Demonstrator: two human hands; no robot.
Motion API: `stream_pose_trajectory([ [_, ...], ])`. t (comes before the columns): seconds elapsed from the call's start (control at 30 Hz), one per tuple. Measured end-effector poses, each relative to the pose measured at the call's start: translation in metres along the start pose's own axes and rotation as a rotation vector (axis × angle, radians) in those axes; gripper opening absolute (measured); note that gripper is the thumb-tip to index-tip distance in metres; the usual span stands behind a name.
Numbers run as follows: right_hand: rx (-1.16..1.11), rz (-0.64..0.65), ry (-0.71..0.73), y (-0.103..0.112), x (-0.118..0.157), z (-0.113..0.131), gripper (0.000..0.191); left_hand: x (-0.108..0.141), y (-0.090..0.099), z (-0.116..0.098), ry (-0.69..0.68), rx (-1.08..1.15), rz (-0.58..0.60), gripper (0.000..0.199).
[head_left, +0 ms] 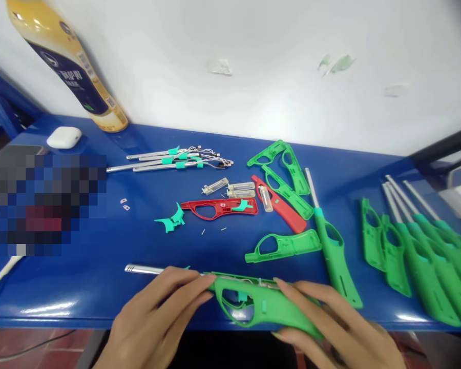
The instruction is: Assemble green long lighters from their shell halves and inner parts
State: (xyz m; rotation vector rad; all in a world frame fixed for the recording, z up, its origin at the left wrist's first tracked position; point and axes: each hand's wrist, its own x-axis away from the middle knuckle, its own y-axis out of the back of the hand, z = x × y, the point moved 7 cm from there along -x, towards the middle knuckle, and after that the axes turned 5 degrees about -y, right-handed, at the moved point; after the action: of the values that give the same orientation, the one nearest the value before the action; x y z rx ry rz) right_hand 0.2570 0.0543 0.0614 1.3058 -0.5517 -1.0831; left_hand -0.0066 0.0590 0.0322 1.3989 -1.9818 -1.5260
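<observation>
A green stick lighter [276,307] lies sideways at the table's front edge, with its two shell halves slightly apart along the top. Wires and a teal trigger show through its opening. Its metal tube [143,269] points left. My left hand [159,312] is closed on the front end, thumb and fingers pinching the casing near the tube. Around the handle end my right hand [338,323] is closed, fingertips on the upper seam and thumb below. Just behind the lighter is a loose green shell half [286,245], inner side up.
Behind lie red shells [218,207], clear fuel tanks [241,189], teal triggers [171,220], tiny screws [203,231] and wired metal tubes [165,159]. Several assembled green lighters [426,266] lie at right. A yellow bottle [71,66] and white case [64,137] stand back left.
</observation>
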Motion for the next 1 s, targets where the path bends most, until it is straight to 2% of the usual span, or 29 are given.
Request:
stream_pose_trajectory([
  [0.1, 0.06, 0.011, 0.075, -0.004, 0.0, 0.003, 0.036, -0.003, -0.003, -0.003, -0.07, -0.032, 0.009, 0.047],
  [0.27, 0.103, 0.083, 0.089, -0.018, 0.0, -0.001, 0.038, -0.018, -0.002, -0.003, 0.068, 0.033, -0.014, 0.045],
  [0.37, 0.102, 0.083, 0.053, -0.022, -0.002, -0.001, 0.037, -0.023, -0.002, -0.007, 0.021, 0.028, -0.002, 0.041],
  [0.5, 0.047, 0.0, -0.056, -0.02, -0.009, 0.0, 0.04, -0.025, -0.002, -0.008, -0.027, -0.016, 0.006, 0.037],
  [0.6, 0.026, -0.042, -0.086, -0.018, -0.013, 0.002, 0.039, -0.028, -0.001, -0.007, -0.034, -0.028, 0.0, 0.033],
  [0.8, 0.025, -0.003, -0.076, -0.026, -0.004, 0.001, 0.039, -0.027, -0.006, -0.005, -0.048, -0.036, 0.019, 0.037],
  [1.0, 0.041, -0.015, -0.142, -0.03, 0.001, 0.0, 0.041, -0.027, -0.008, -0.005, -0.048, -0.034, 0.018, 0.037],
])
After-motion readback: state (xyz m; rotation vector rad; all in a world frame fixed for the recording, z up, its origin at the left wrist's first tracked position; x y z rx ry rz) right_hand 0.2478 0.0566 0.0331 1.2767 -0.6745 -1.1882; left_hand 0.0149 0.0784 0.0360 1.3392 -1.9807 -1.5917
